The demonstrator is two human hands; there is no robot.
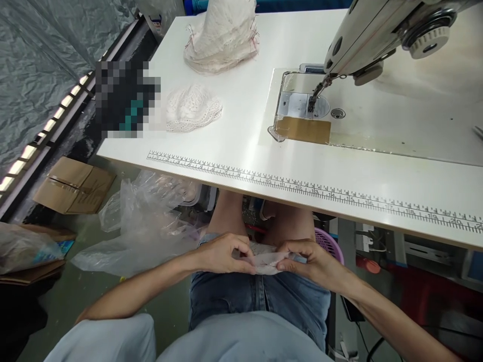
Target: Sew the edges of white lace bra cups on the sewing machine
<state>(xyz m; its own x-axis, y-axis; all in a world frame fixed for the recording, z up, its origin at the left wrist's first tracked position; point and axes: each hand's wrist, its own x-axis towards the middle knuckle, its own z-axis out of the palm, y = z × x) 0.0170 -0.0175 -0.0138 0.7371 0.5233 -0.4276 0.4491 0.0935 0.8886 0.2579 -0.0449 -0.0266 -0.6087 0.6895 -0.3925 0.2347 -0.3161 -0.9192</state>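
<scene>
Both my hands are down in my lap, below the table's front edge. My left hand [223, 253] and my right hand [306, 256] each pinch one end of a small piece of white lace fabric [266, 261] held between them over my denim shorts [260, 296]. The fingers of both hands are closed on the fabric. On the table above, a small white lace piece [191, 108] lies near the left side, and a taller pile of lace pieces [222, 37] stands at the back.
A sewing machine [377, 35] sits on the white table [241, 146], its needle over the plate [313, 105]. A printed ruler [313, 191] runs along the front edge. A clear plastic bag [143, 221] and a cardboard box [73, 186] lie on the floor at left.
</scene>
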